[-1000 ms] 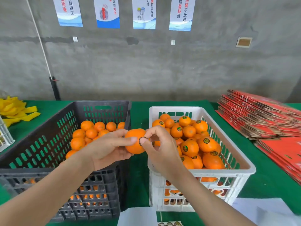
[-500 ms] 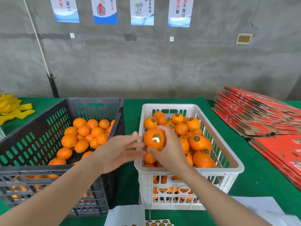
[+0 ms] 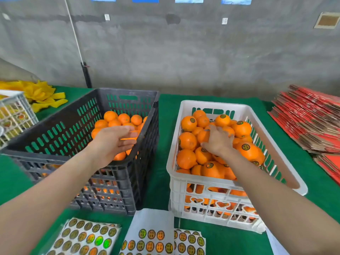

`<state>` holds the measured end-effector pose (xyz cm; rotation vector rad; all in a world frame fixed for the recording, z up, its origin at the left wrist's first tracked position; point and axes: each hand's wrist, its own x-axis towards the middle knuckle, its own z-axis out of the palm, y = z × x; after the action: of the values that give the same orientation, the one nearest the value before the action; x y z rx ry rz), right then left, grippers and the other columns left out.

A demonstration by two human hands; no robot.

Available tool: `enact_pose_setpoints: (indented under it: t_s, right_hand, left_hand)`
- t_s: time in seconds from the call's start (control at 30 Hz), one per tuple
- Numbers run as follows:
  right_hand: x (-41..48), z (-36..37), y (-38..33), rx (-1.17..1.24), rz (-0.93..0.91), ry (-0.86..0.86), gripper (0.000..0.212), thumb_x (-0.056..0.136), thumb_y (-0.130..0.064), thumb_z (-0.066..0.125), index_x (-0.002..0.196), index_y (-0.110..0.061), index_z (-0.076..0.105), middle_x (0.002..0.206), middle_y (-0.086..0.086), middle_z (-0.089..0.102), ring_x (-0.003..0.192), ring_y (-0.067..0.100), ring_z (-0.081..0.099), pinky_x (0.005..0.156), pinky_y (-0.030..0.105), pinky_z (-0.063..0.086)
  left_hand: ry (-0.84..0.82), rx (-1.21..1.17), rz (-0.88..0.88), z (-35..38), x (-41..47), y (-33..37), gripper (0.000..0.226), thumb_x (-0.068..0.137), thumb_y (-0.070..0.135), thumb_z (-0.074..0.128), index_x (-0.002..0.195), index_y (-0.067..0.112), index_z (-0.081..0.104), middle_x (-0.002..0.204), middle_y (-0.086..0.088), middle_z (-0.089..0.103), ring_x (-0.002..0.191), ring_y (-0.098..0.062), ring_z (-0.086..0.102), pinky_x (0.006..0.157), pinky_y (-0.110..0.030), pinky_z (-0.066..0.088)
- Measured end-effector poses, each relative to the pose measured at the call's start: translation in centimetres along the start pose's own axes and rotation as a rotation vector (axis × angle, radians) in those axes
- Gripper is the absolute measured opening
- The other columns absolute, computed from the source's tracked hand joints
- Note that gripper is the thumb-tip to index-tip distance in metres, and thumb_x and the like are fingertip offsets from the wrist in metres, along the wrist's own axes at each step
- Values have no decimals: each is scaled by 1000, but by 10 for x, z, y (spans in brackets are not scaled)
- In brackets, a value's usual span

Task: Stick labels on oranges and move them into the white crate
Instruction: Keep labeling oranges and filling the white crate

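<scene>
Oranges [image 3: 186,140] — round, dimpled, glossy round labels on several — heaped in slotted white crate [image 3: 211,183] on green cloth [image 3: 161,115]. Right hand [image 3: 219,139] palm-down on heap, fingers spread over one orange; grip not clear. Left hand [image 3: 114,139] over dark crate [image 3: 117,173] — open, fingers loose, empty. Label sheets [image 3: 154,236] flat in front.

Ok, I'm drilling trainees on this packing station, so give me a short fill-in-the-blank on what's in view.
1. The right hand rests on oranges in the ____ crate.
2. The left hand hovers open over the ____ crate.
3. The label sheets lie on a ____ tablecloth.

Missing words: white; black; green
</scene>
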<state>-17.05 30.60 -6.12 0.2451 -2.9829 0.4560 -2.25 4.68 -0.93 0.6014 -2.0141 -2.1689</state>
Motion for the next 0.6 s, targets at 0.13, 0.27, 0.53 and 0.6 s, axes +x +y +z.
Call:
enact_pose_setpoints:
  t_s: [0.13,0.27,0.53,0.6]
  right_hand:
    - [-80,4,-35,577,-519,417,25,89,-15,58,113,-10,59,112,5,61,104,8,52,90,11,38]
    - [-158,61,-51,589,-720,-86,22,94,-20,49,112,-15,59,105,-1,62,91,-11,46,85,7,40]
    - [-152,149,-67,186,-432,-620,65,92,-2,50,146,-20,18,122,13,58,107,25,59,78,27,49]
    - [-151,147,-65,228,-435,-595,56,90,1,50,138,-17,28,102,11,63,92,22,61,67,24,46]
  left_hand:
    - [32,56,66,3,-2,-5,16,97,17,47,99,11,63,93,-6,66,84,-20,64,72,-26,49]
    - [63,64,191,16,-9,-8,13,96,11,52,88,11,63,85,-7,66,75,-19,63,67,-23,52]
    - [-149,272,404,36,-45,-37,25,95,-13,40,109,-3,58,92,-14,62,82,-21,63,77,-24,55]
    - [-260,504,354,35,-51,-55,38,91,-19,37,122,-2,53,109,-16,61,100,-24,62,87,-23,51]
